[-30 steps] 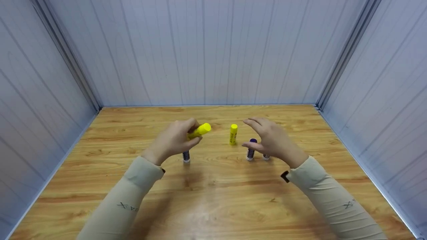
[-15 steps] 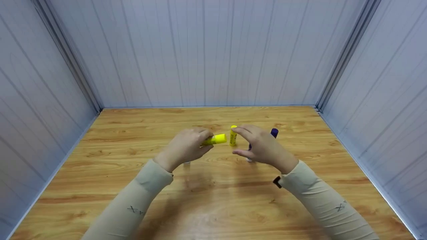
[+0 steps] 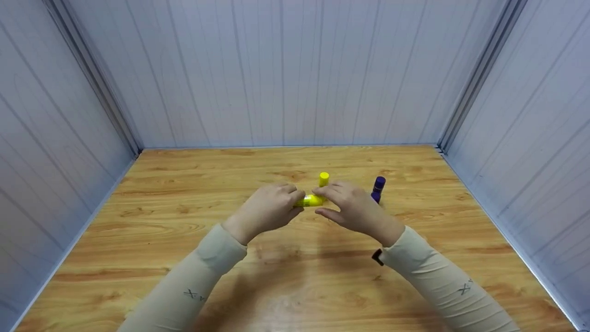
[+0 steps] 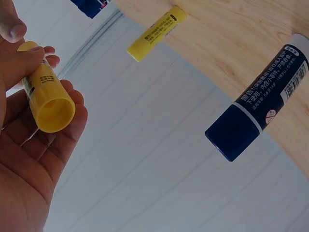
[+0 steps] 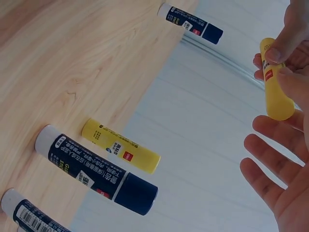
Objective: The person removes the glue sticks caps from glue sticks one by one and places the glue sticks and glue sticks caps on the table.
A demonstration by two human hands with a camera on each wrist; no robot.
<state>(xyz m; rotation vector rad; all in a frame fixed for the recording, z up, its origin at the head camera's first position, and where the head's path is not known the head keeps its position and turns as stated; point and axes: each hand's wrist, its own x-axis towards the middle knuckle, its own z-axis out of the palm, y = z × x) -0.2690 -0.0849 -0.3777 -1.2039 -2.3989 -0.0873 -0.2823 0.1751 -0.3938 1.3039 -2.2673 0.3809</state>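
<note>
My left hand (image 3: 269, 210) grips a yellow glue stick (image 3: 309, 200), held about level above the table. In the left wrist view my thumb lies over this glue stick (image 4: 46, 92), and its hollow round end faces the camera. My right hand (image 3: 352, 210) is at the stick's other end, thumb and fingers apart; in the right wrist view its fingers (image 5: 270, 150) are spread beside the rounded yellow end. Whether they touch it I cannot tell. Behind the right fingertips stands a second yellow glue stick (image 3: 324, 178), its lower part hidden in the head view.
Dark blue glue sticks with white bases stand around: one (image 4: 263, 99) near my left hand, others (image 5: 96, 169) near my right. A dark blue cap (image 3: 380, 182) shows beyond the right hand. Pale panel walls (image 3: 295, 74) enclose the wooden table (image 3: 184, 184) at back and sides.
My left hand has carried the yellow glue stick rightward and turned it level. My right hand has moved left and slightly down towards it, so the two hands are now close together.
</note>
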